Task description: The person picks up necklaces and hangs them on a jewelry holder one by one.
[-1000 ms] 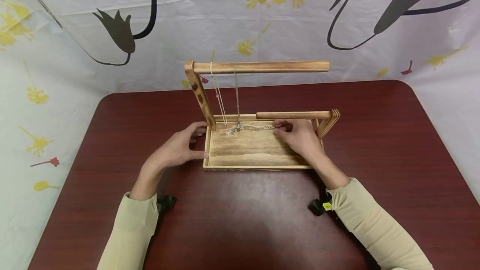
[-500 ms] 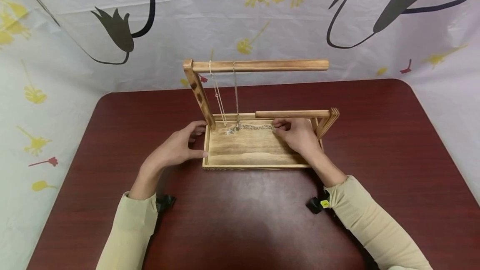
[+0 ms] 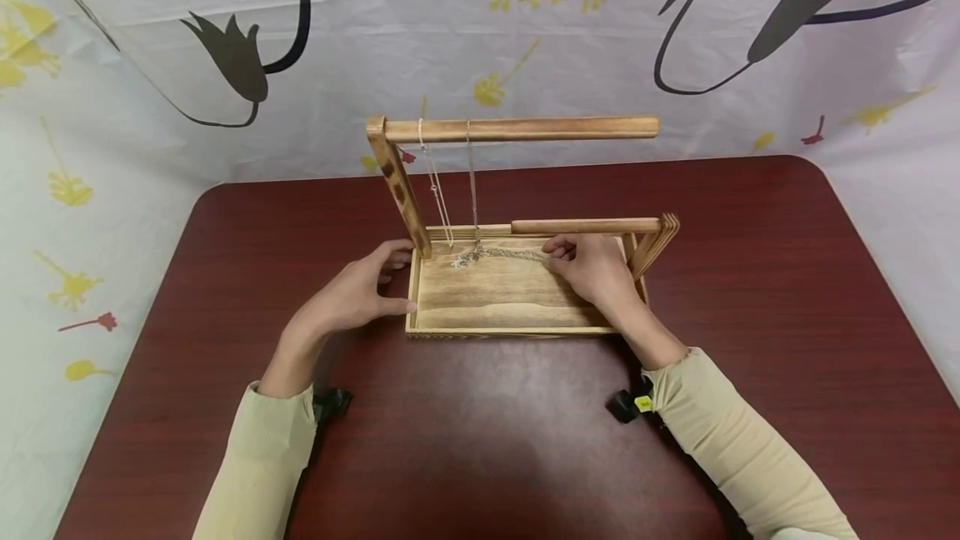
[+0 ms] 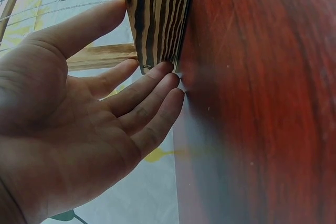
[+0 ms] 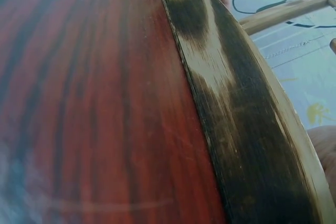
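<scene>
A wooden jewelry stand has a shallow tray (image 3: pixel 517 331) as its base. My right hand (image 3: pixel 596 269) reaches into the tray and pinches the end of a silver chain necklace (image 3: pixel 510 253), which lies stretched to the left along the tray floor. At the tray's left end rests my left hand (image 3: pixel 348 290); its thumb is on the rim and its fingers touch the outer wall, as the left wrist view shows too. Two thin necklaces hang from the tall upper bar (image 3: pixel 555 129): a light one (image 3: pixel 437 188) and a silver one (image 3: pixel 473 182) whose lower end meets the lying chain.
A shorter, lower bar (image 3: pixel 585 226) on a right-hand post stands behind my right hand. The upper bar's right end is free, with no post. The dark red table (image 3: pixel 480 432) carries the stand, and a patterned cloth (image 3: pixel 570 57) hangs behind it.
My right wrist and sleeve have shifted slightly left, with the fingers still on the chain. The left hand stays at the tray's end. The hanging necklaces keep their places.
</scene>
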`<state>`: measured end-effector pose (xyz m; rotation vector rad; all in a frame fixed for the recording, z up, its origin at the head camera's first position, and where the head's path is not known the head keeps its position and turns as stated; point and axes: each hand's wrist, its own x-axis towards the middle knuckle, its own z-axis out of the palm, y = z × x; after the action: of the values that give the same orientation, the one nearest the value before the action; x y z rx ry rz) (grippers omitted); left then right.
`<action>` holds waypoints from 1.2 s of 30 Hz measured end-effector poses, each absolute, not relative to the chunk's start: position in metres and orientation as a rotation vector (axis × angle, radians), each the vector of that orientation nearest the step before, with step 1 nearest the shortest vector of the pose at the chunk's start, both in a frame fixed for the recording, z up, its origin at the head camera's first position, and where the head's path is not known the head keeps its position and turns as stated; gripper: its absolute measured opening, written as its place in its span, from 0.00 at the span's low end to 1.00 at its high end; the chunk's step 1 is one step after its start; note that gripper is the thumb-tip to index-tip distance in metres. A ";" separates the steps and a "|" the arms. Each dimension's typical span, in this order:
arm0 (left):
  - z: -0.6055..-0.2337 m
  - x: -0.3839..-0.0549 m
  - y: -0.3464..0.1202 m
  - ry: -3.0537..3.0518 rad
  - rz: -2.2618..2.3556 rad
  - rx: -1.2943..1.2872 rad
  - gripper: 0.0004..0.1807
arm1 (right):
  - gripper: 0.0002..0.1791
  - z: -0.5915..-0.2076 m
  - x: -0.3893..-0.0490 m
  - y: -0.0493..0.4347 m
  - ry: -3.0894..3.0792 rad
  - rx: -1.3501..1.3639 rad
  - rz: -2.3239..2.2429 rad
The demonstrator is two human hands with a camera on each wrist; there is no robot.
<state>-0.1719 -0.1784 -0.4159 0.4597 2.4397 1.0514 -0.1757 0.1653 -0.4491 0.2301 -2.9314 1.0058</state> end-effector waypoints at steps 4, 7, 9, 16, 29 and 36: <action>-0.416 -0.171 -0.179 2.443 1.055 0.471 0.46 | 0.04 -0.450 -0.176 0.165 -2.932 0.234 0.996; -0.416 -0.171 -0.179 2.440 1.058 0.470 0.46 | 0.03 -0.450 -0.175 0.164 -2.933 0.244 1.004; -0.416 -0.171 -0.180 2.436 1.060 0.467 0.45 | 0.03 -0.450 -0.175 0.164 -2.934 0.246 1.017; -0.417 -0.170 -0.180 2.437 1.059 0.473 0.45 | 0.04 -0.449 -0.172 0.164 -2.935 0.207 1.120; -0.418 -0.171 -0.179 2.447 1.061 0.486 0.45 | 0.03 -0.448 -0.172 0.167 -2.814 0.260 1.193; -0.417 -0.172 -0.179 2.448 1.057 0.491 0.45 | 0.04 -0.448 -0.172 0.168 -2.801 0.250 1.229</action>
<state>-0.1717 -0.1790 -0.4168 0.4911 2.4477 1.0572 -0.1721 0.1685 -0.4478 0.2501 -2.8010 1.2286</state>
